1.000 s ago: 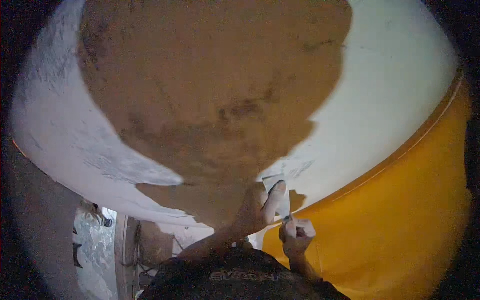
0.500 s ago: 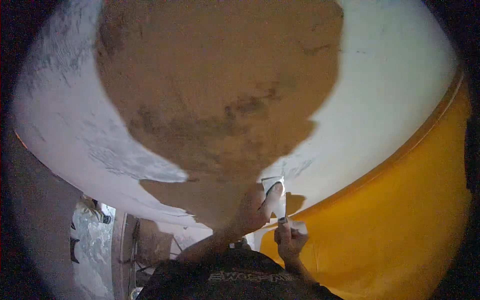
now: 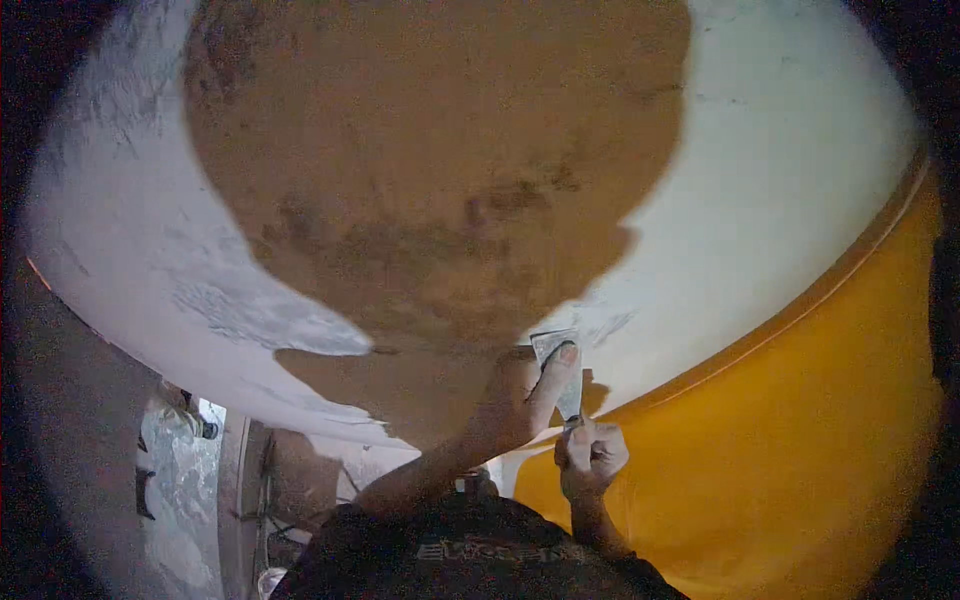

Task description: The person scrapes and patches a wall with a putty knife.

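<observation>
A putty knife with a pale, smeared metal blade is held upright in front of me, its wide edge at the white surface. My right hand is closed around its handle, below the blade. My left hand reaches across from the lower left, with its thumb lying along the blade; its other fingers are mostly hidden behind. Whether the blade's edge touches the surface, I cannot tell. Grey smears mark the white surface beside the blade and farther left.
A large brown shadow covers the middle of the white surface. An orange-yellow surface meets it at the right along a curved edge. At the lower left are a streaked grey-white strip and dark, thin-legged objects.
The putty knife has moved slightly up and right, and now leans a little. Both hands have moved with it, the right hand rising and turning slightly.
</observation>
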### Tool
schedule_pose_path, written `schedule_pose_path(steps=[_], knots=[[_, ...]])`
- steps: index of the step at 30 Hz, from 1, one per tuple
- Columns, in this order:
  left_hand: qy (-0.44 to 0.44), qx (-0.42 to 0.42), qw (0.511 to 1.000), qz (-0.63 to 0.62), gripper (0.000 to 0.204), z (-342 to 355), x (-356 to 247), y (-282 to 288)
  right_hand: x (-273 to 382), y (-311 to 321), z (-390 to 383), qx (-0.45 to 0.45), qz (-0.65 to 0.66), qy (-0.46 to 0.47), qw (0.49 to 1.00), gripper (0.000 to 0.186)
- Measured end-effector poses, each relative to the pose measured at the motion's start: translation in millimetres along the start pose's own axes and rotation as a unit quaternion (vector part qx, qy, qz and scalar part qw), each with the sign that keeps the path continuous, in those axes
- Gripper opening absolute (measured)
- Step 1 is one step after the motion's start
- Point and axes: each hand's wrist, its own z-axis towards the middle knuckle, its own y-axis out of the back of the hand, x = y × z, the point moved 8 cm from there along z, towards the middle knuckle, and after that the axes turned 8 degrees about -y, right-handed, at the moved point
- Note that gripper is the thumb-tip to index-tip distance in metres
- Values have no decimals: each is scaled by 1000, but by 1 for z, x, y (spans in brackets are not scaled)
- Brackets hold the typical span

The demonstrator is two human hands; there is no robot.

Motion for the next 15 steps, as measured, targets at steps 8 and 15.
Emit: schedule_pose_path(steps=[8, 15], knots=[[70, 21, 997, -21, 30, -6, 6, -2, 1, 0, -1, 13, 26, -4, 1000, 26], [69, 25, 993, 97, 29, -4, 10, 2, -7, 5, -2, 16, -3, -43, 999, 24]])
